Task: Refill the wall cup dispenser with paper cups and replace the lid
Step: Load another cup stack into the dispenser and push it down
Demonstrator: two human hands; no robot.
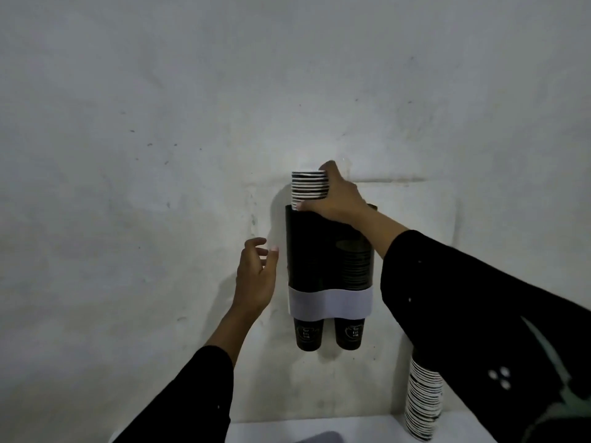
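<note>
Head view, left to right: left hand open, fingers spread, holding nothing, just beside the left wall of the dark translucent twin-tube wall cup dispenser, which has a white band across its lower part and one black printed cup poking out under each tube. Right hand is wrapped around a nested stack of white-rimmed paper cups sticking out of the left tube's open top, its black sleeve covering the dispenser's right edge. Far right, another tall cup stack stands on the white surface, partly hidden by that sleeve.
</note>
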